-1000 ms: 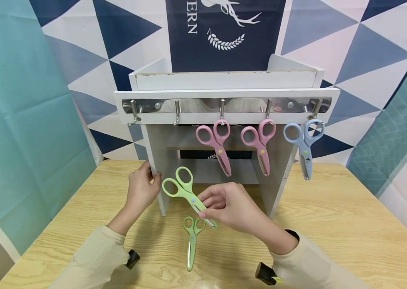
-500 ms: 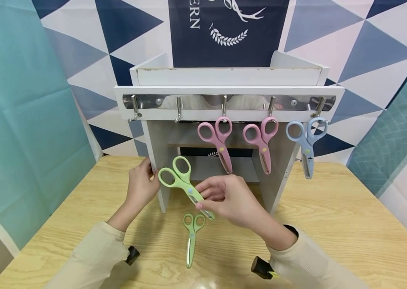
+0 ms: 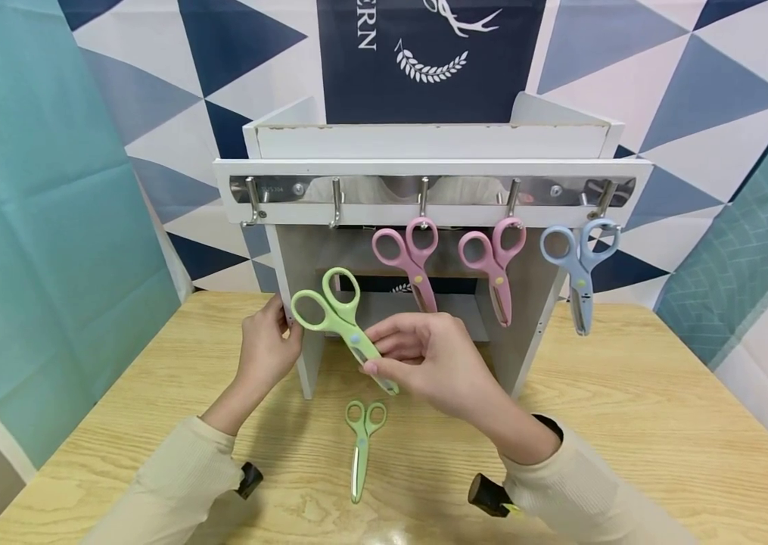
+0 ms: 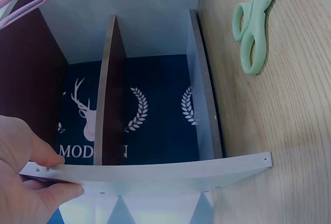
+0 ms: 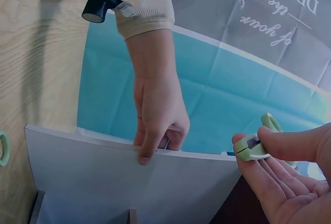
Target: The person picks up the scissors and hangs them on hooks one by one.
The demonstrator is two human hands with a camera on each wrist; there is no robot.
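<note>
My right hand [image 3: 434, 359] pinches green scissors [image 3: 346, 324] by the blade end, thumb on one side and fingers on the other, with the handle loops up and to the left. They are raised in front of the white shelf unit [image 3: 293, 303]. At the unit's left side panel, my left hand [image 3: 268, 344] grips the panel's edge between thumb and fingers, as the left wrist view [image 4: 31, 169] also shows. Another pair of green scissors [image 3: 360, 446] lies on the table below, loops away from me. In the right wrist view, the held scissors' blade tip [image 5: 251, 149] points toward the camera.
A metal hook rail [image 3: 370, 191] runs across the unit's front. Two pink scissors [image 3: 418, 276] [image 3: 498, 276] and blue scissors [image 3: 581, 280] hang from its middle and right hooks. The two left hooks [image 3: 337, 204] carry nothing. Patterned cloth [image 3: 152, 98] stands behind the wooden table [image 3: 629, 424].
My right hand has risen with the green scissors, moving slightly left toward the hooks. My left hand keeps its grip on the side panel. The head view has tilted slightly.
</note>
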